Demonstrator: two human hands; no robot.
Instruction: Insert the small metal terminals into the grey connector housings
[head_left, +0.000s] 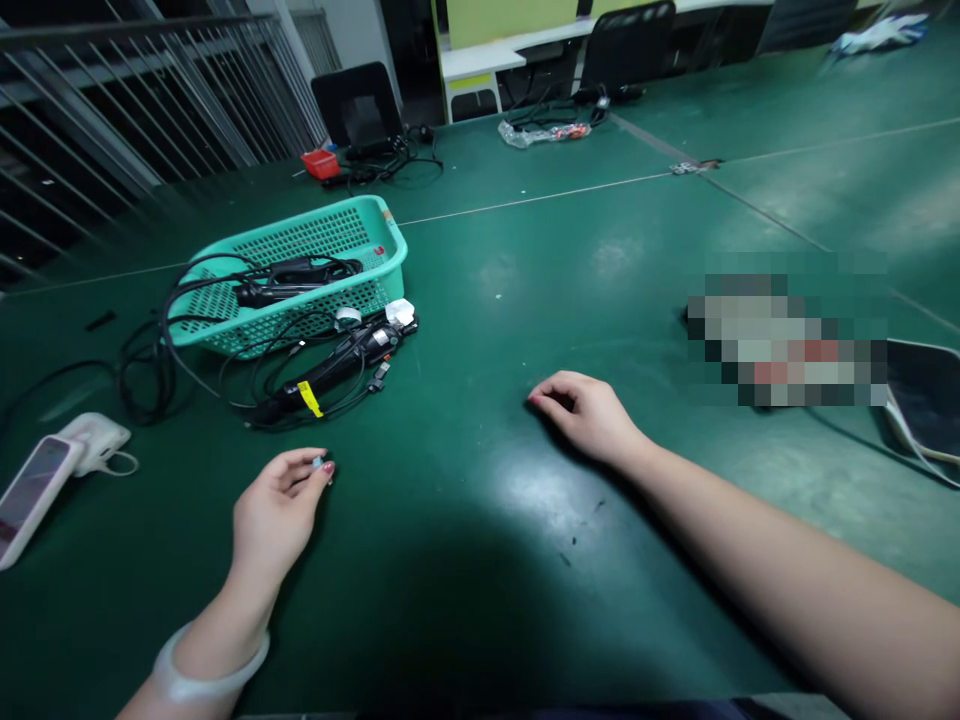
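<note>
My left hand is over the near left of the green table, with a pale bracelet on its wrist. Thumb and fingertips pinch a small light-blue piece, too small to name. Further right, my right hand rests on or just above the tabletop with thumb and forefinger pressed together. Whether anything sits in that pinch cannot be made out. Beyond my left hand lies a black handheld tool with a yellow tag and cables, beside a turquoise plastic basket.
Black devices and cables lie in the basket, some trailing over its side. A phone and a white item with a loop are at left. On the right are a pixelated patch and a dark-screened device. Cables lie far back.
</note>
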